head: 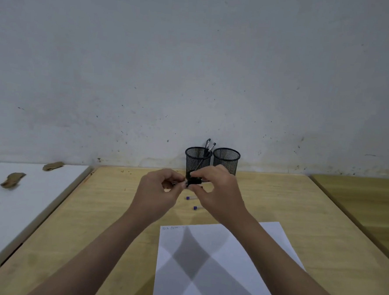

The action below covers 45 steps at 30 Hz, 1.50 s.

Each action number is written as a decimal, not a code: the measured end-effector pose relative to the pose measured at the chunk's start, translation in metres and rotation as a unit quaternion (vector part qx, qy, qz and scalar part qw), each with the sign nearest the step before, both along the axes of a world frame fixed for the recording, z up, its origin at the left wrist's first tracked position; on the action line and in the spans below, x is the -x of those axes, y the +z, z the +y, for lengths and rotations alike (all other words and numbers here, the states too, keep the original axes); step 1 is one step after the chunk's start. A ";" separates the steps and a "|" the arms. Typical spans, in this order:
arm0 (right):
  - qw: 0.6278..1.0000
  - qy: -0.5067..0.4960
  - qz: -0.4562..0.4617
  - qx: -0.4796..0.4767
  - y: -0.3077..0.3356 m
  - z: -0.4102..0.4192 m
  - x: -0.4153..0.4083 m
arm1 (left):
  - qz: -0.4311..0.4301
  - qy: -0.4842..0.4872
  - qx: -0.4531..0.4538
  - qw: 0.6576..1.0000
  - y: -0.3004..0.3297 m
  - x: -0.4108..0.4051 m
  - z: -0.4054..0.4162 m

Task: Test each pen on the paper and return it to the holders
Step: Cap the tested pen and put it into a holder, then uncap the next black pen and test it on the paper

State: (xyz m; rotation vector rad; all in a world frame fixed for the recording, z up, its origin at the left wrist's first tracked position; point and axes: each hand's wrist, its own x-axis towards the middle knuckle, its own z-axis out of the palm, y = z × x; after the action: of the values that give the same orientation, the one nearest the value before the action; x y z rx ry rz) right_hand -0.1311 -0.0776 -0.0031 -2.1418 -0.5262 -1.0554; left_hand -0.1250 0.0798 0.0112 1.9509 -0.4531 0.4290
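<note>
Head view, hands: the left hand (158, 190) and the right hand (218, 190) meet above the far middle of the wooden table (116, 211), fingertips facing each other.
Pen in hand: a short black pen (192, 182) lies level between the two hands, in front of the left holder's base; most of its barrel is hidden by fingers, so it may be a cap being pulled or pushed, but that cannot be told.
Left grip: thumb and forefinger pressed together on the pen's left end.
Right grip: thumb below and forefinger above, pinching the thicker black right part of the pen.
Left holder (198, 162): black wire mesh cup at the far edge by the wall, with two dark pens (209, 146) leaning right out of its rim.
Right holder (226, 160): same mesh cup, just beside the left one; no pen shows above its rim.
Loose pens (191, 197): two clear-barrelled ones with purple ends lie on the table below the hands, the nearer one partly behind the right wrist.
Paper (215, 274): white sheet on the near right of the table, faint scribbles at its far left corner, crossed by the arms' shadows.
</note>
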 end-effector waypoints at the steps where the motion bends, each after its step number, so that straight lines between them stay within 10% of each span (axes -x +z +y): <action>1: 1.000 0.004 -0.010 0.002 -0.001 -0.001 -0.003 | 0.001 -0.005 0.005 1.000 0.001 -0.001 -0.002; 15: 0.984 -0.044 -0.019 -0.173 0.041 -0.048 -0.106 | -0.016 0.076 -0.090 0.993 -0.019 -0.115 -0.031; 27: 0.988 -0.102 0.113 -0.023 -0.012 -0.056 -0.180 | -0.018 0.084 -0.096 0.992 -0.050 -0.168 -0.059; 37: 0.992 -0.129 -0.004 0.004 -0.033 -0.034 -0.142 | 0.035 0.062 -0.165 0.984 -0.055 -0.140 -0.032; 45: 0.955 -0.033 0.238 0.173 -0.059 0.014 -0.119 | 0.109 0.160 -0.354 0.915 -0.094 -0.087 0.043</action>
State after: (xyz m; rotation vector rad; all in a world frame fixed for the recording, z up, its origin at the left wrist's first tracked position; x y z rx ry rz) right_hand -0.0122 -0.0635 -0.0617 -2.6257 -0.4295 -0.4637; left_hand -0.0382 0.1227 -0.0828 2.7653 -0.1391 0.2573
